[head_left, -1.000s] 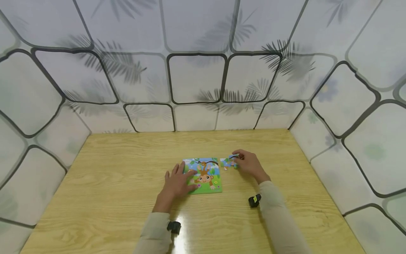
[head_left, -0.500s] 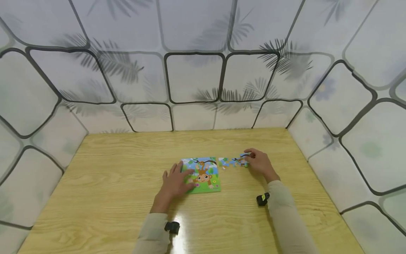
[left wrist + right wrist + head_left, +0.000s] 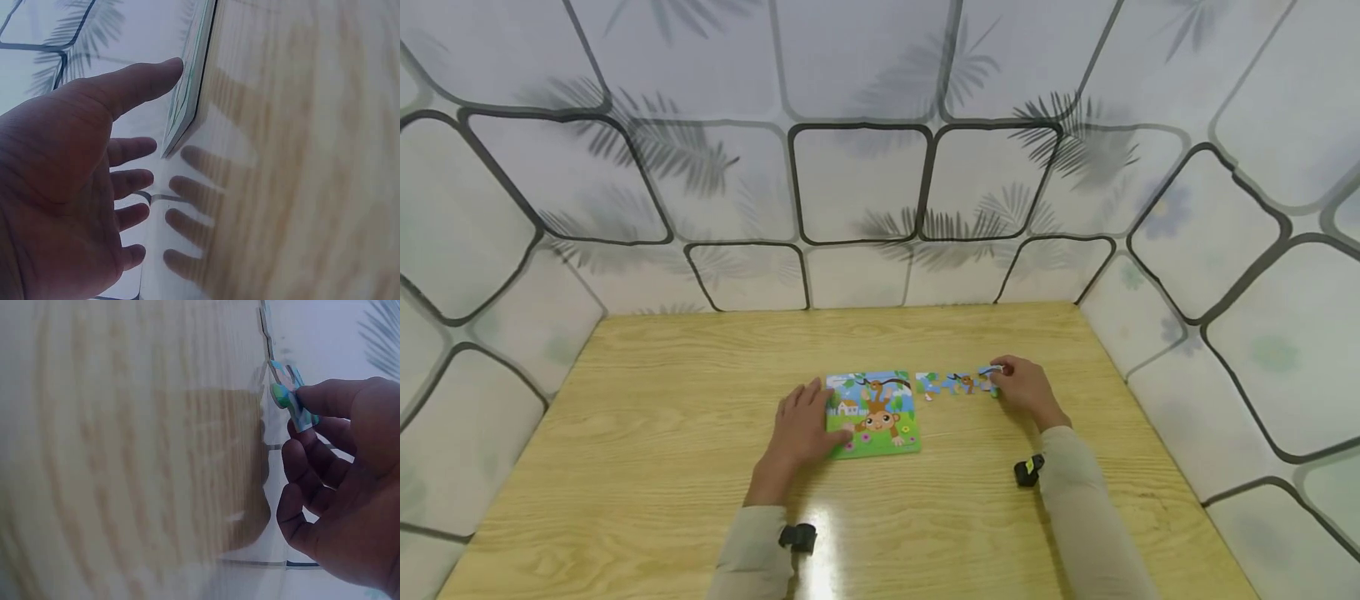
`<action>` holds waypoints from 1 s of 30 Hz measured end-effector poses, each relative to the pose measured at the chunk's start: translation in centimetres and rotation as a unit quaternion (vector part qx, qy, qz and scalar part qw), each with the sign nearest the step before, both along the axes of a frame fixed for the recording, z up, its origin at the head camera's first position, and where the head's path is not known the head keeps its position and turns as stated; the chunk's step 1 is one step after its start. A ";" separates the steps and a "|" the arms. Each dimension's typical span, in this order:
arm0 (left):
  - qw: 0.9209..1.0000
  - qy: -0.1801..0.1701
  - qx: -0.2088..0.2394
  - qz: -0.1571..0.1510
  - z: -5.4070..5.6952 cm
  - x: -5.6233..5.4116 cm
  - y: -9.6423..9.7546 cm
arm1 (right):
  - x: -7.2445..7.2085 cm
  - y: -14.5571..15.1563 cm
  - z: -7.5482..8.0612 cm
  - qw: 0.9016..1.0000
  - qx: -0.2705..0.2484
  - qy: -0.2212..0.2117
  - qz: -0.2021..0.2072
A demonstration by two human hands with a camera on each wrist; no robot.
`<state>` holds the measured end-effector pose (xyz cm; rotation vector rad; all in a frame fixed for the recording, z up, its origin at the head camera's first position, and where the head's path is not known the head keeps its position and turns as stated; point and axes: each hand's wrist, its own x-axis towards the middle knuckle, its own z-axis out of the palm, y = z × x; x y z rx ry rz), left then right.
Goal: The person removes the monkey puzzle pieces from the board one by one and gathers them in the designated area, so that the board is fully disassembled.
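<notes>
A square monkey puzzle board (image 3: 880, 417), its picture showing a monkey, a house and flowers, lies flat near the middle of the table. At its left edge is my left hand (image 3: 801, 425), fingers extended and thumb over the lower left corner. In the left wrist view the thumb (image 3: 144, 84) reaches to the board's edge (image 3: 190, 87). My right hand (image 3: 1026, 390) pinches a puzzle piece (image 3: 294, 400) between thumb and fingers, the other fingers curled. Left of that piece, two more puzzle pieces, one leafy (image 3: 928, 382) and one brown and blue (image 3: 959, 384), lie in a row.
The wood-grain table (image 3: 662, 433) reaches back to a wall (image 3: 865, 183) patterned with stone outlines and leaves. Side walls (image 3: 1285, 333) flank it. A small pale bit (image 3: 928, 397) lies below the leafy piece.
My right hand has moved right with the pinched piece, so a middle piece now shows left of it. My left hand has slid left off the board's picture, uncovering the house.
</notes>
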<state>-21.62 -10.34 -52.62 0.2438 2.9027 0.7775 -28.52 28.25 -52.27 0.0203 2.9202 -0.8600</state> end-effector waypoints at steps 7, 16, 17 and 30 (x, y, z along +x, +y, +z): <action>0.999 -0.018 -0.022 0.017 0.1 0.2 -0.4 | -0.2 0.1 -0.5 1.000 0.024 0.010 0.013; 0.999 -0.013 -0.028 0.010 0.4 0.4 -0.5 | 0.3 -1.6 0.5 0.998 0.041 0.042 0.034; 0.999 -0.015 -0.030 0.009 0.3 0.4 -0.4 | 0.4 -2.1 0.6 0.997 0.041 0.045 0.040; 0.999 -0.020 -0.046 -0.002 1.0 0.2 -0.2 | 1.3 -9.6 1.4 0.986 0.035 0.051 0.155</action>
